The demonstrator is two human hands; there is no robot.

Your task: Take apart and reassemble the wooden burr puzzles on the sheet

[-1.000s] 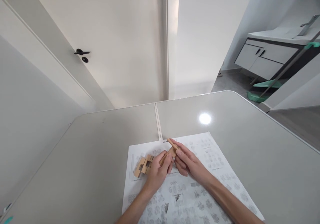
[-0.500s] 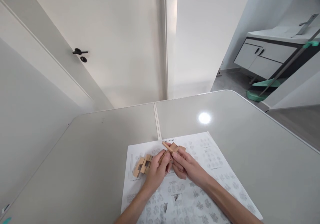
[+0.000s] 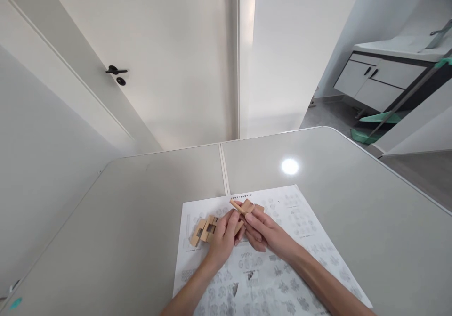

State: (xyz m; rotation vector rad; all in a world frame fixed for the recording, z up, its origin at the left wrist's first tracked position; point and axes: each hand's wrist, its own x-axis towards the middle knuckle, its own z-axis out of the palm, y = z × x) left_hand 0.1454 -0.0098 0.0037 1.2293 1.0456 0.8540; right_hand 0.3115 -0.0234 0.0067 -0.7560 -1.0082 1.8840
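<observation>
Both of my hands meet over a printed instruction sheet (image 3: 282, 278) lying on a grey table (image 3: 134, 222). My left hand (image 3: 224, 240) and my right hand (image 3: 266, 233) are closed together around crossed notched wooden puzzle pieces (image 3: 247, 207), whose ends stick out beyond my fingertips. Just left of my left hand, a small group of loose wooden puzzle pieces (image 3: 204, 229) lies on the sheet, touching or nearly touching my fingers.
A seam (image 3: 223, 167) runs down the middle of the table toward the sheet. Behind the table stand a white door with a black handle (image 3: 116, 71) and white walls. At the right are a vanity cabinet (image 3: 381, 83) and a green dustpan (image 3: 363, 134) on the floor.
The held wooden pieces have turned in my fingers and another short end now shows beside my right fingertips. My hands stay in the same place on the sheet.
</observation>
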